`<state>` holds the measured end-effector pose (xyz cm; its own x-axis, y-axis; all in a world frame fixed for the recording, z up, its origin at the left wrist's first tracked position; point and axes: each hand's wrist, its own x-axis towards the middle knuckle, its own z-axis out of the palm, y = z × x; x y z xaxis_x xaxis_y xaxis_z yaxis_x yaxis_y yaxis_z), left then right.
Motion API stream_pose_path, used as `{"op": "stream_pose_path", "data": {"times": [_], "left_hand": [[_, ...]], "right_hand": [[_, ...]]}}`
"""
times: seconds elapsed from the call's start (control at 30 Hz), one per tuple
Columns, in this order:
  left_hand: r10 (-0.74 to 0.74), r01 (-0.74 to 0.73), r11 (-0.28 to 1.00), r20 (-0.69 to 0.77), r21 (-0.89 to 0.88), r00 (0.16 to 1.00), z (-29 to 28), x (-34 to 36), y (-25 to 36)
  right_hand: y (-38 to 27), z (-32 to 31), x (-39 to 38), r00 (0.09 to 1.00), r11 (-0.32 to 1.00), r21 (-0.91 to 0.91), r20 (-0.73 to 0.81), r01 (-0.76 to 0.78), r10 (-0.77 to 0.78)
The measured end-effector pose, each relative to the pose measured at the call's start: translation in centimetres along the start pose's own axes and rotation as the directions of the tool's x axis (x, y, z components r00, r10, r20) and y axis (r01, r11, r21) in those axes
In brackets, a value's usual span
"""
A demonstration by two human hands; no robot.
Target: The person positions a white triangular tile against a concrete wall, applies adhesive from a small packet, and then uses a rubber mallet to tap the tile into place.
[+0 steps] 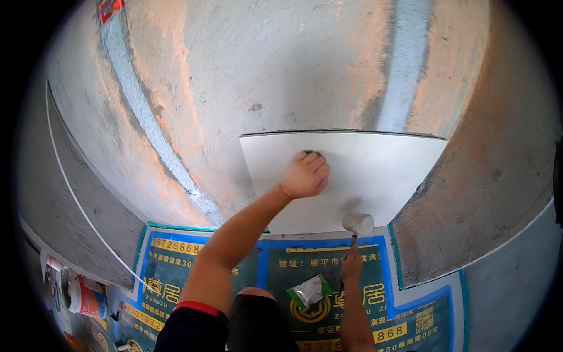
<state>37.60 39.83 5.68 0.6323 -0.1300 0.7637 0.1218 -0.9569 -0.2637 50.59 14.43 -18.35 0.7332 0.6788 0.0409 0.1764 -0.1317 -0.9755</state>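
Observation:
A large white tile (375, 176) stands against the bare wall, its lower edge near the floor. My left hand (307, 175) is closed at the tile's upper middle, around a dark thing mostly hidden by the fingers. My right hand (352, 264) grips the handle of a mallet with a pale, rounded head (358, 223). That head is close to the tile's lower right part; whether it touches the tile I cannot tell. On the floor between my arms lies a green and white packet (309, 291).
Green printed sheeting (234, 281), edged with blue tape, covers the floor. Rough plastered wall (281, 70) rises behind the tile, with a grey filled strip on either side. A side wall (469, 205) stands at right. At lower left are a bucket (87, 298) and a thin white line (76, 182).

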Motion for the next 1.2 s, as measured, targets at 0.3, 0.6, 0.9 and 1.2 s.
{"op": "stream_pose_path", "data": {"times": [0.3, 0.6, 0.9, 1.2], "left_hand": [[0.135, -0.134, 0.991, -0.074, 0.014, 0.988, 1.4, -2.8, -3.4], [0.033, -0.031, 0.999, -0.141, 0.016, 0.99, -0.6, -3.1, -1.8], [-0.937, 0.768, 0.058, 0.23, -0.638, 0.262, 8.0, -20.9, 12.1], [-0.732, -0.085, -0.587, 0.572, -0.805, -0.37, 15.8, -27.9, 12.0]], "right_hand": [[-7.2, 7.6, 6.6, 0.94, 0.689, 0.64, -0.208, 0.34, -0.271], [-3.7, 5.9, 8.3, 0.935, 0.922, -0.195, -0.052, 0.335, -0.351], [-4.1, -3.2, 2.8, 0.888, 0.304, -0.838, 0.455, 0.454, -0.07], [-12.8, 2.4, 2.2, 0.303, -0.262, -0.155, 0.57, 0.953, 0.764]]}}
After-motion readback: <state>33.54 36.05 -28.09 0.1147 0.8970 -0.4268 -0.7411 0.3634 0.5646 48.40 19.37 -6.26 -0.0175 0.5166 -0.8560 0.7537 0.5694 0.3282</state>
